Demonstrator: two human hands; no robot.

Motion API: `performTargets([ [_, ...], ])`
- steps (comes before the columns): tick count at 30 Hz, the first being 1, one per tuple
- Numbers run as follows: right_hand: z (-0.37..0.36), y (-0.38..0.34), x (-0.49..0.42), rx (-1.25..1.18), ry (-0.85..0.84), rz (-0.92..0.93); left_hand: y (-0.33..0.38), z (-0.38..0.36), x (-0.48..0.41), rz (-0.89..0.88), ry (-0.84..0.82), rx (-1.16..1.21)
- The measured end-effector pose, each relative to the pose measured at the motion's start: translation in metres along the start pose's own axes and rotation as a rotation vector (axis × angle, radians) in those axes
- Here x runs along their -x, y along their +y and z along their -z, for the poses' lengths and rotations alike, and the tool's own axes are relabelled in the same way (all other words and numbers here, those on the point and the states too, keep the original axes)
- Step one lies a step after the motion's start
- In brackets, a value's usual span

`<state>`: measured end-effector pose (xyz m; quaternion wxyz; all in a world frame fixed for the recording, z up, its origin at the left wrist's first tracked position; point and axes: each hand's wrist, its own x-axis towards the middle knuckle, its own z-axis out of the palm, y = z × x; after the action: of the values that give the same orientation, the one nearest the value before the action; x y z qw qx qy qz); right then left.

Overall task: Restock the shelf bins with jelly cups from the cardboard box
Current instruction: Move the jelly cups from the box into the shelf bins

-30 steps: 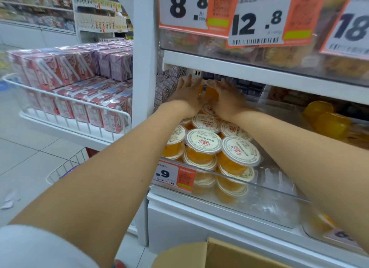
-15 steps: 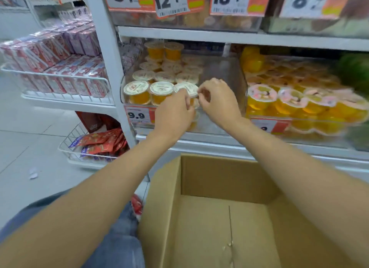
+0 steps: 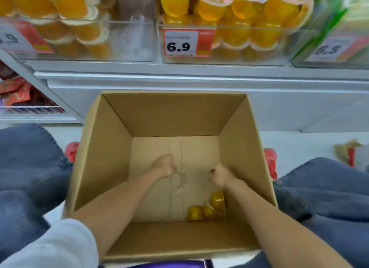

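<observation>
An open cardboard box stands on the floor between my knees. Three orange jelly cups lie in its near right corner. Both my arms reach down inside it. My left hand hovers over the box floor with its fingers curled and nothing in them. My right hand is a fist too, holding nothing, just beyond the cups. Above, a clear shelf bin on the left holds orange jelly cups with white lids. Its right part holds none.
A second clear bin tagged 6.9 is packed with yellow cups. A green-packed bin stands at the right. The white shelf base runs behind the box. Red snack packs fill a wire basket at left. My jeans-clad knees flank the box.
My hands left the shelf bin and dropped into the cardboard box. My view swung down from the shelves to the box floor.
</observation>
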<state>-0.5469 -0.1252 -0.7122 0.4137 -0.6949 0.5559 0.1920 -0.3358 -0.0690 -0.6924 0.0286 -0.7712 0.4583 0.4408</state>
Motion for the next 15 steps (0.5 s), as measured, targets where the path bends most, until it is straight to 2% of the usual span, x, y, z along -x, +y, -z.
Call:
performTargets([
  [4,-0.055,0.077,-0.037,0.085,-0.208,-0.182,0.001,-0.076,-0.014,0.027,-0.307,-0.147],
  [8,-0.077,0.089,-0.044,-0.016,-0.240,-0.234,-0.004,-0.137,-0.019,0.042,-0.524,-0.088],
  [11,-0.086,0.088,-0.049,-0.111,-0.267,-0.241,-0.008,-0.164,-0.016,0.069,-0.558,0.085],
  [13,-0.091,0.087,-0.050,-0.147,-0.248,-0.251,-0.009,-0.173,-0.014,0.150,-0.542,0.251],
  [15,-0.093,0.085,-0.049,-0.155,-0.231,-0.266,-0.007,-0.180,-0.014,0.179,-0.519,0.298],
])
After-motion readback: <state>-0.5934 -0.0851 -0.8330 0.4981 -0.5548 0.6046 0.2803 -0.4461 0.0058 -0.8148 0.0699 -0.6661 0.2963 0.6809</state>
